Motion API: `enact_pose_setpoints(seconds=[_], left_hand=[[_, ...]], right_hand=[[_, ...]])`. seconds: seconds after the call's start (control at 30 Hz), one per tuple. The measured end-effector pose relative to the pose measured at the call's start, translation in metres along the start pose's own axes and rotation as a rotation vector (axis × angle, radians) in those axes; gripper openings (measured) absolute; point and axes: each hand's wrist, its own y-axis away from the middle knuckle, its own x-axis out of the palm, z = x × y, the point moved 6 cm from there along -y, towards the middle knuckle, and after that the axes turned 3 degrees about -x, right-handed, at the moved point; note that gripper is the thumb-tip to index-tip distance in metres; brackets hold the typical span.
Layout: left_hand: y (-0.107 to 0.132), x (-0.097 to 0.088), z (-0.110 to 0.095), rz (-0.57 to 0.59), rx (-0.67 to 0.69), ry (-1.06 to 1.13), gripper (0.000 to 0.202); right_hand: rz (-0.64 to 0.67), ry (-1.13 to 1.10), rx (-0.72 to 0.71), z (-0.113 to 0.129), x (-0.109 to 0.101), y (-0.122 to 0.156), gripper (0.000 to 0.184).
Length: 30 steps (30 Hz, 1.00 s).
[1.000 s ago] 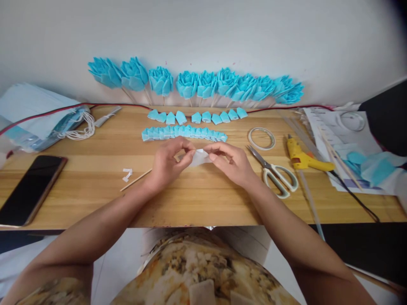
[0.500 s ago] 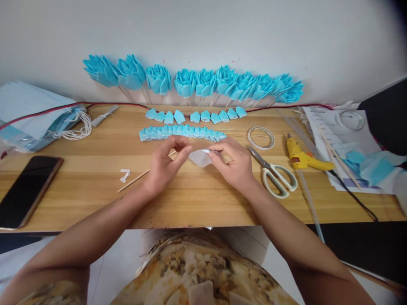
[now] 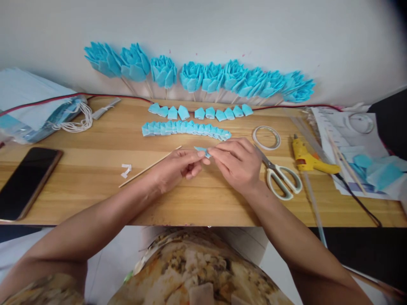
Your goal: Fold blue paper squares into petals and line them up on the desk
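Observation:
Between both hands, above the middle of the table, is a small folded blue fabric petal [image 3: 201, 149]. My left hand [image 3: 179, 165] pinches it from the left, thumb on top. The fingers of my right hand [image 3: 239, 163] close on its right end and hide part of it. Just beyond lies a row of overlapping folded blue petals [image 3: 186, 128]. Behind that row are several separate blue petals [image 3: 210, 112]. A thin wooden stick [image 3: 140, 174] lies partly behind my left hand. Scissors [image 3: 280, 178] with white handles rest right of my right hand.
Several blue fabric flowers [image 3: 191, 77] on sticks lean against the wall. A tape roll [image 3: 267, 137] and a yellow glue gun [image 3: 310, 157] lie at the right. A phone [image 3: 27, 182], white paper scraps [image 3: 126, 170] and a bag of blue-white sheets [image 3: 34, 112] are at the left.
The fabric piece was spread out, pale side showing; now it is folded smaller with blue showing. My left hand has turned and come closer to the right. The view has shifted slightly.

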Motion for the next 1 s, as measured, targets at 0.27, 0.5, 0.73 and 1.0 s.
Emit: enact_pose_setpoints(seconds=[0.27,0.5,0.73,1.0], left_hand=[[-0.002,0.002,-0.001,0.011,-0.045,0.083,0.029],[0.0,0.002,-0.006,0.0,-0.001,0.049,0.025],[0.007,-0.03,-0.04,-0.315,0.267,-0.094,0.05],[-0.011,-0.015,-0.013,-0.116,0.119,0.307,0.049]], right_hand=[[0.066,-0.093,0.061,-0.004,0.006,0.003,0.023],[0.083,-0.069,0.051,-0.006,0.008,0.001,0.02],[0.109,-0.711,0.716,-0.045,0.025,0.016,0.008],[0.146,-1.222,1.118,-0.038,0.045,0.031,0.027]])
